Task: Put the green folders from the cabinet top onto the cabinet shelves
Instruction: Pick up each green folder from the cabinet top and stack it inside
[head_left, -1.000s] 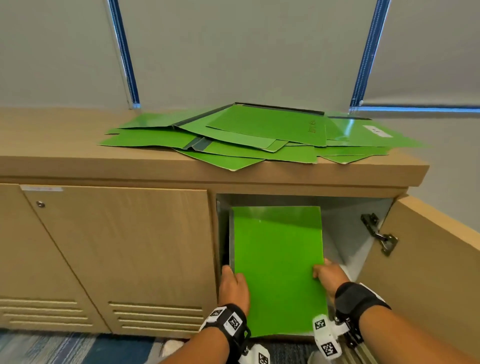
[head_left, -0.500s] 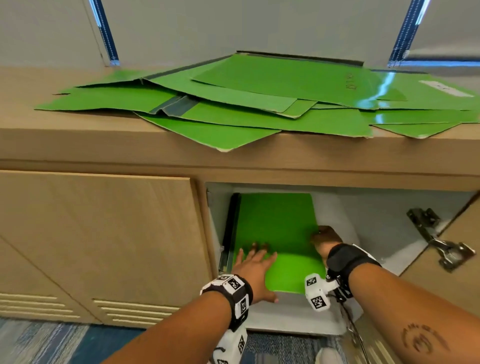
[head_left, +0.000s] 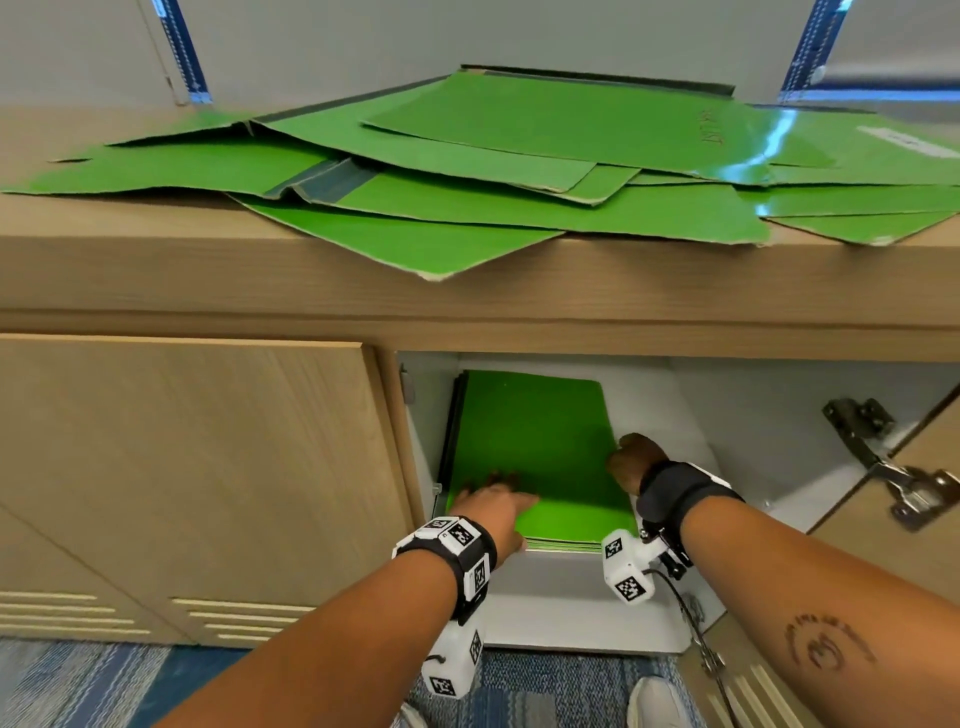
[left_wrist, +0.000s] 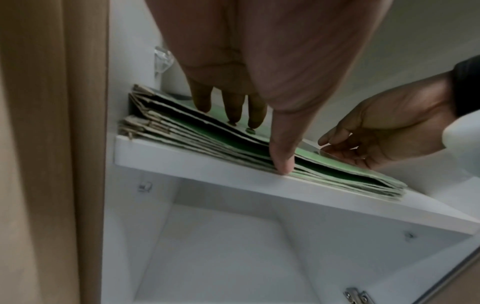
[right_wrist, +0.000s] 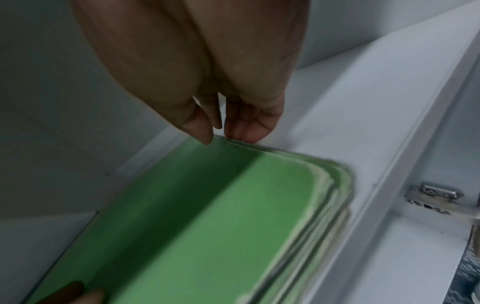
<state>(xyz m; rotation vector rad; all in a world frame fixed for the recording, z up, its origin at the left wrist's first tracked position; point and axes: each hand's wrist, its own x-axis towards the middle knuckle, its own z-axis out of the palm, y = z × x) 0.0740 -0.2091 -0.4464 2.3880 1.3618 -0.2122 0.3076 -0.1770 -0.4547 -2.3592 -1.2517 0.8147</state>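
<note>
Grip, head view: left hand (head_left: 493, 506) lies flat, fingers spread, pressing down on the near left part of the shelved folder stack (head_left: 535, 457); right hand (head_left: 636, 462) sits at the stack's right edge, fingers bent down beside it.
Stack, head view: green folders lie flat on the white shelf (head_left: 561, 587), tucked against the shelf's left side, near edge just short of the shelf's front edge.
Cabinet top, head view: loose green folders (head_left: 467, 171) fan out in an overlapping heap on the cabinet top (head_left: 156, 260), one corner poking over its front edge.
Door, head view: hinge (head_left: 883, 462) shows on the open door at right.
Grip, left wrist view: left hand (left_wrist: 259, 72) has straight fingers (left_wrist: 233, 107) on the top cover and the thumb touching the stack's front edge (left_wrist: 233, 148); right hand (left_wrist: 384, 127) touches the stack's far right side with loosely curved fingers.
Grip, right wrist view: right hand (right_wrist: 197, 72) has thumb and fingertips (right_wrist: 244, 131) touching the stack's right edge (right_wrist: 233, 216); whether they pinch the top folder, cannot tell.
</note>
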